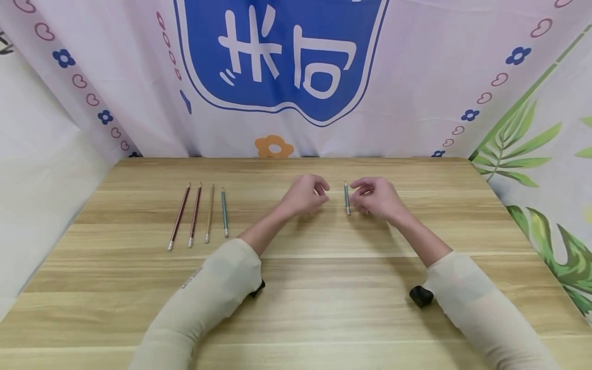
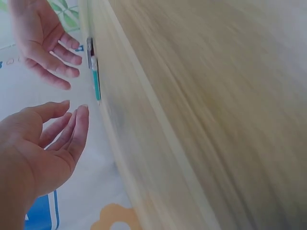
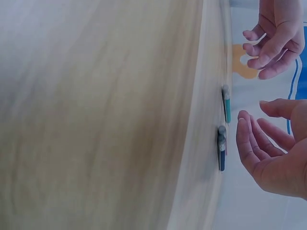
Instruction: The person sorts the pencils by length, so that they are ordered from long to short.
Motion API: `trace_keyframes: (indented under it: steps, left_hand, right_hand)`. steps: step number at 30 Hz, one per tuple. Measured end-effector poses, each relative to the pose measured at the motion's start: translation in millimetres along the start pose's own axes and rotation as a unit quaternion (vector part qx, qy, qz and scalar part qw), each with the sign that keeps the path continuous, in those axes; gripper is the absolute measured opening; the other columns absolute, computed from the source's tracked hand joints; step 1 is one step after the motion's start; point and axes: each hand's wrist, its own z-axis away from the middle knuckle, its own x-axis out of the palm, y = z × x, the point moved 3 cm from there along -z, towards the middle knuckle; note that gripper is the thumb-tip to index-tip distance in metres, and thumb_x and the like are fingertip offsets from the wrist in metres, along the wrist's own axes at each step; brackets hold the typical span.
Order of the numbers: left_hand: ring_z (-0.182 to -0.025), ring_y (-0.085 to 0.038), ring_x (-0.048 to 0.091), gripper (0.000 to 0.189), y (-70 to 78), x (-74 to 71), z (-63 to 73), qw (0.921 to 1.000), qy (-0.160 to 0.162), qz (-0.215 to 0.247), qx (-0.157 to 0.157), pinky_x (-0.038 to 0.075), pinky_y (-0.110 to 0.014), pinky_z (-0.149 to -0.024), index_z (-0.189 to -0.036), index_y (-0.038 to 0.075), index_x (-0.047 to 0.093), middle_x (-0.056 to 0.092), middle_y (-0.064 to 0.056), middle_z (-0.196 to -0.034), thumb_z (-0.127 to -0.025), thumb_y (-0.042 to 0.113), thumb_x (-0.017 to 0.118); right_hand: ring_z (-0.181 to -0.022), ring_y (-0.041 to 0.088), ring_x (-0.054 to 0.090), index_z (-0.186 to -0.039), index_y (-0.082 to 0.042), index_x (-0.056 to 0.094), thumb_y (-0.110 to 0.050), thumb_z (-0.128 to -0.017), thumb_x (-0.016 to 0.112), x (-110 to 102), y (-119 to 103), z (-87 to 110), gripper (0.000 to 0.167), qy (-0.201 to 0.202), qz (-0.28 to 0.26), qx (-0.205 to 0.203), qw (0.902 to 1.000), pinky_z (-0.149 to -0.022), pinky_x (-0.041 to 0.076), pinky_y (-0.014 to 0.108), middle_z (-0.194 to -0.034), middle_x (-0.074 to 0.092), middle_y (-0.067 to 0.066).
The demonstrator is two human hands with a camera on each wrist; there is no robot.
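Observation:
A short teal pencil (image 1: 347, 198) with an eraser end lies on the table between the two hands. My left hand (image 1: 307, 195), fingers loosely bent, hovers left of it with a gap and holds nothing. Close by the pencil's right side is my right hand (image 1: 375, 198), loosely curved and with nothing gripped. In the left wrist view the teal pencil (image 2: 96, 81) has a darker pencil (image 2: 89, 47) near it. The right wrist view also shows this dark blue pencil (image 3: 221, 158) beside the teal one (image 3: 228, 109); from the head view the right hand seems to cover it.
On the table's left side several pencils lie side by side: two dark red ones, a first (image 1: 179, 218) and a second (image 1: 195, 216), a natural wood-coloured one (image 1: 210, 215) and another teal one (image 1: 224, 213). A printed curtain (image 1: 222, 131) hangs behind the wooden table (image 1: 314, 308).

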Motion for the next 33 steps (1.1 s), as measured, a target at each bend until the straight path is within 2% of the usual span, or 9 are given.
trace_keyframes:
  steps: [7,13,20,26,30,33]
  left_hand:
    - [-0.081,-0.020,0.067,0.023,15.1,18.0,-17.0,0.9999,0.008,0.001,0.011,0.059,-0.019,-0.065,-0.115,-0.008,0.070,0.073,-0.016,-0.099,-0.093,-0.003,0.071]
    - [-0.093,-0.025,0.070,0.029,27.0,33.0,-31.1,0.9999,0.011,0.001,0.012,0.059,-0.021,-0.073,-0.120,-0.009,0.069,0.074,-0.017,-0.102,-0.091,-0.007,0.073]
    - [-0.085,-0.016,0.066,0.031,35.8,47.3,-40.0,0.9994,0.025,-0.022,0.007,0.056,-0.017,-0.070,-0.118,-0.005,0.072,0.073,-0.011,-0.095,-0.087,-0.007,0.074]
    - [-0.079,-0.017,0.062,0.016,43.4,60.7,-44.9,0.9981,0.033,-0.051,0.004,0.052,-0.021,-0.064,-0.107,-0.003,0.074,0.069,-0.008,-0.089,-0.091,-0.002,0.073]
    - [-0.082,-0.017,0.065,0.016,47.0,69.8,-51.6,0.9962,0.041,-0.077,0.004,0.055,-0.022,-0.069,-0.104,-0.002,0.073,0.072,-0.008,-0.095,-0.089,-0.002,0.074]
    - [-0.081,-0.017,0.065,0.012,48.7,75.9,-55.6,0.9941,0.041,-0.100,0.006,0.055,-0.022,-0.066,-0.099,0.000,0.072,0.072,-0.009,-0.095,-0.088,-0.001,0.075]
  right_hand:
    - [-0.084,0.021,0.070,-0.126,0.011,0.064,-0.001,-0.097,0.067,-13,2,-0.3,0.032,0.026,0.020,-0.010,0.9994,-0.064,0.058,0.018,-0.110,0.073,0.027]
    - [-0.093,0.029,0.070,-0.130,0.011,0.062,-0.003,-0.098,0.067,-22,7,1.6,0.035,0.032,0.011,0.007,0.9994,-0.073,0.064,0.025,-0.113,0.071,0.029]
    - [-0.091,0.024,0.073,-0.134,0.010,0.060,-0.005,-0.100,0.064,-28,13,0.6,0.037,0.036,-0.005,0.032,0.9988,-0.077,0.066,0.029,-0.118,0.070,0.031]
    - [-0.085,0.018,0.073,-0.134,0.012,0.058,-0.002,-0.101,0.062,-32,17,0.3,0.036,0.048,-0.024,0.043,0.9976,-0.073,0.066,0.028,-0.117,0.069,0.033]
    - [-0.081,0.016,0.073,-0.132,0.013,0.058,0.000,-0.101,0.061,-34,18,-0.1,0.034,0.056,-0.025,0.041,0.9972,-0.070,0.066,0.027,-0.117,0.069,0.035]
    - [-0.079,0.014,0.071,-0.130,0.014,0.059,0.001,-0.100,0.060,-35,19,-1.0,0.032,0.063,-0.027,0.036,0.9970,-0.067,0.065,0.026,-0.115,0.069,0.035]
